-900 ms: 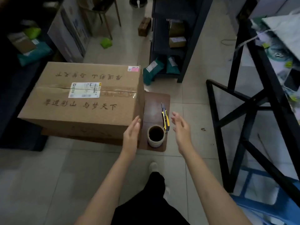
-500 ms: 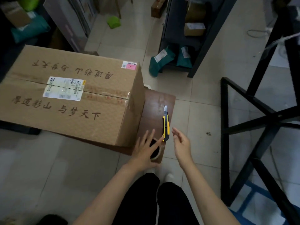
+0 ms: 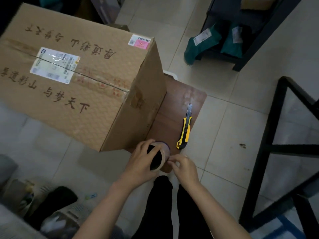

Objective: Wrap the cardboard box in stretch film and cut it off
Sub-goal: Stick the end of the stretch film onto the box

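A large taped cardboard box (image 3: pixel 82 80) with printed characters and a shipping label stands on a low brown board (image 3: pixel 183 100). Just off its near right corner, my left hand (image 3: pixel 139 163) grips a roll of stretch film (image 3: pixel 162 156), tilted so its dark core faces me. My right hand (image 3: pixel 184 168) pinches at the roll's right edge; whether it holds the loose film end is unclear. A yellow and black utility knife (image 3: pixel 184 130) lies on the board to the right of the roll, blade out and pointing away from me.
A black metal frame (image 3: pixel 269 145) stands on the right. A dark shelf unit (image 3: pixel 241 37) with green parcels (image 3: pixel 202 44) is at the back right. Bags and clutter (image 3: pixel 51 209) lie on the tiled floor at lower left. My legs are below the hands.
My left hand has gone from hovering over the roll to gripping and tilting it. My right hand has moved in to the roll's edge. The view has dropped closer to the box.
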Available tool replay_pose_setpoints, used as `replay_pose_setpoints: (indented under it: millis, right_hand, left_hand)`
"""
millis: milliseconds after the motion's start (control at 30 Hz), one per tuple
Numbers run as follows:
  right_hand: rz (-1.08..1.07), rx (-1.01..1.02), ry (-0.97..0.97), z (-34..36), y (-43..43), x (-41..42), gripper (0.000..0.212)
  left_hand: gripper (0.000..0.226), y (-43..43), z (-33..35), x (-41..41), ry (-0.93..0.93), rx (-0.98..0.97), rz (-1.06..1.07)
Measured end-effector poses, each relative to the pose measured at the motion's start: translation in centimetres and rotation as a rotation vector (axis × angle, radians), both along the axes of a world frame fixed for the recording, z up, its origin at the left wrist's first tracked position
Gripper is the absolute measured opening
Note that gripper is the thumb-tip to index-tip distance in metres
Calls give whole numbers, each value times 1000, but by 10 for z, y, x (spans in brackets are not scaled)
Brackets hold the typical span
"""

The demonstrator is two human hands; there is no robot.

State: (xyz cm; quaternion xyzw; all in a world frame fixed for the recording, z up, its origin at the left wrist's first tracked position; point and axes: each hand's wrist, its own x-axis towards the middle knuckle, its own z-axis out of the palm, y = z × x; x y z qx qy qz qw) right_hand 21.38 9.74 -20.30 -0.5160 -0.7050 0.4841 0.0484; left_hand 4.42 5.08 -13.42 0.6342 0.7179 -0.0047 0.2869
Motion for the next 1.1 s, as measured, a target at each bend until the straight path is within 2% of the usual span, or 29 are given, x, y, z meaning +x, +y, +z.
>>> replay_pose_setpoints:
  millis: [133,233,300,433,533,667,767,967,1033,1100]
  right_hand:
    - [-26,52,65,-1,9,-5,14]
    - [4,62,169,3,17,-14,46]
    - [85,115,222,6,21,-23,55]
    - [113,296,187,3,27,-35,24]
    - [67,283,179,-2,32,-35,15]
    - [32,159,265,-5,33,-28,10]
    - [-71,31,308,-7,33,-25,2]
    - [-220,-58,359,-7,41,-32,17]
    - [-239,-69,381,-7,41,-32,24]
    - [-235,-97,384,-7,41,-32,20]
  left_hand:
    - [82,-5,3,3,21,17,193]
    - [84,-6,2,2,15,16,279]
    - [86,-7,1,1,14,15,300]
    - [90,-8,-1,0,-4,0,296]
    - [93,-6,1,0,3,-25,326]
    - [96,-4,7,9,64,-50,428]
    - [99,-3,12,21,103,-71,551]
    - [103,2,19,39,237,-190,655]
    - [103,6,21,40,318,-258,631]
    - [100,11,21,39,435,-330,566]
